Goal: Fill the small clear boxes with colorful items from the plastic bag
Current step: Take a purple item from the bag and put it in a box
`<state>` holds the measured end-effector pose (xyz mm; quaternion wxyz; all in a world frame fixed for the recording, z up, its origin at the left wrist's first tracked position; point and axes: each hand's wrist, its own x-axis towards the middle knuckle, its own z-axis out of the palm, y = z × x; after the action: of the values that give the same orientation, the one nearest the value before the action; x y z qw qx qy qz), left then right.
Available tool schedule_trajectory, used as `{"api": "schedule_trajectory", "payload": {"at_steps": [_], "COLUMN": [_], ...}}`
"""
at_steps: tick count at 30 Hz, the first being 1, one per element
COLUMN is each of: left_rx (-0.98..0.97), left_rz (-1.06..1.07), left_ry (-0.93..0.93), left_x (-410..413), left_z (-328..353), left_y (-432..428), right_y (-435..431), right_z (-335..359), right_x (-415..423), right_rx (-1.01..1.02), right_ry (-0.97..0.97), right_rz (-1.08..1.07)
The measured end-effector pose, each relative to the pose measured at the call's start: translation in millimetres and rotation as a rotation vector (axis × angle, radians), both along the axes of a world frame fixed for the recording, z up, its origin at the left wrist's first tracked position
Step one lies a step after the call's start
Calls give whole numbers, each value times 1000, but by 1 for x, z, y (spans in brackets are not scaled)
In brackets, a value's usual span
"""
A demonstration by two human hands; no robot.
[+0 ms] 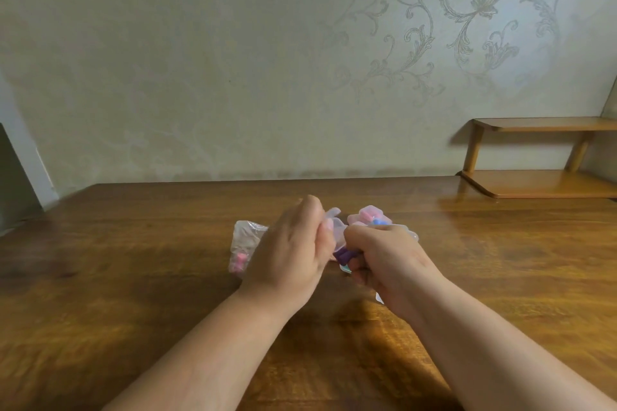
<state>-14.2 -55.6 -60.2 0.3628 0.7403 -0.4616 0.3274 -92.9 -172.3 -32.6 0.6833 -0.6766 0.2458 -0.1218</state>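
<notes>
A clear plastic bag (245,243) with pink items inside lies on the wooden table (133,277), partly hidden behind my left hand (293,250). Both hands meet over the table's middle on a small clear box (337,233) holding purple items (344,255). My left hand pinches the box's lid side; my right hand (387,260) is curled around its lower part. Just behind them sit other small clear boxes (369,215) with pink and blue items inside. Motion blur softens the details.
A low two-tier wooden shelf (541,157) stands at the table's back right against the patterned wall. The table's far edge runs along the wall, and its left corner falls away at the far left.
</notes>
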Motion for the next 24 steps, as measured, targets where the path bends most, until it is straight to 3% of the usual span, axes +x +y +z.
{"api": "schedule_trajectory", "payload": {"at_steps": [2, 5, 11, 14, 19, 24], "left_rx": [-72, -151, 61, 132, 88, 36], "left_rz": [13, -46, -84, -95, -20, 48], "left_ry": [65, 318, 549, 580, 560, 609], "left_x": [-1, -9, -1, 0, 0, 0], "left_z": [2, 8, 15, 14, 16, 16], "left_y": [2, 6, 22, 23, 22, 19], "right_y": [-1, -4, -3, -2, -8, -11], "right_z": [1, 7, 4, 2, 6, 9], "right_x": [-1, -4, -1, -1, 0, -4], "right_rx": [2, -62, -114, -161, -231, -212], "right_ry": [-2, 3, -70, -77, -88, -295], "right_rz": [-1, 31, 51, 69, -27, -119]}}
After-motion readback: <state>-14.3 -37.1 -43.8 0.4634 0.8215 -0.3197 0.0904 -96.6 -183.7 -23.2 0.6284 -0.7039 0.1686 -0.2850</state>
